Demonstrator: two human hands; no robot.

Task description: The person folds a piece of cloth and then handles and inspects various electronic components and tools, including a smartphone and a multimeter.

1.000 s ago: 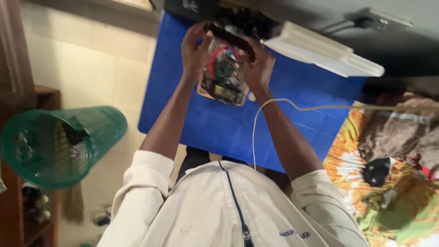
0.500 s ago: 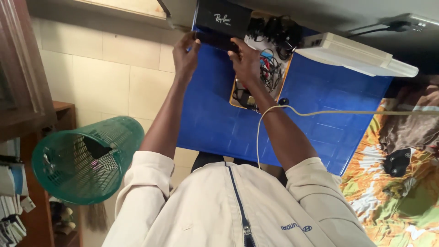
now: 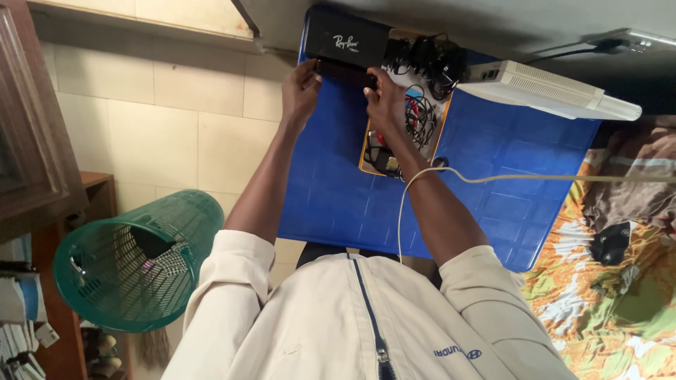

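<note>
The fingers (image 3: 372, 79) of both hands curl over a slim dark object (image 3: 343, 70), hiding its ends, so its kind cannot be told. The right forearm covers part of the tray (image 3: 366, 151). The tangled cables (image 3: 421, 116) are too small to separate. The basket (image 3: 134, 260) contents stay unclear. The bedspread (image 3: 605, 302) runs off the right edge.

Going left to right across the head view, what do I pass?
Green mesh basket → left hand → right hand → tray of tangled cables → white flat device → patterned orange cloth.
</note>
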